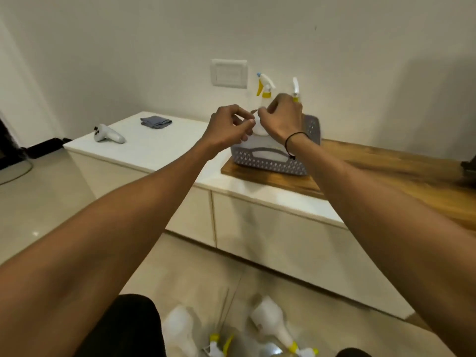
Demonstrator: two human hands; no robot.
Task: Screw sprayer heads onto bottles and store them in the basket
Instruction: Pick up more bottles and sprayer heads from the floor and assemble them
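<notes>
1. While both arms reach out over the grey basket (273,162), the step in hand looks like the storing one: a white spray bottle (258,130) is being settled into the basket, which stands on a wooden board (373,171) on the low white cabinet (159,148).
2. Left hand (229,124) and right hand (282,117) meet above the basket's near wall, with the rounded white shoulder of the bottle showing in the gap between them.
3. Fingers of both hands (243,124) are curled together around that bottle's top; I judge they pinch it, but motion blur and the knuckles hide the actual contact, so a firm clamp cannot be confirmed.
4. A finished sprayer head (264,85), white with a yellow trigger and collar, rises just behind the hands, and a second one (295,90) stands to the right, partly behind the right hand.
5. More bottles (270,323) with yellow-collared heads lie on the floor near the person's knees, so the task seems only partly done.
6. Next, the move calls for letting this bottle stand upright beside the others without tipping them, then reaching down for another.
</notes>
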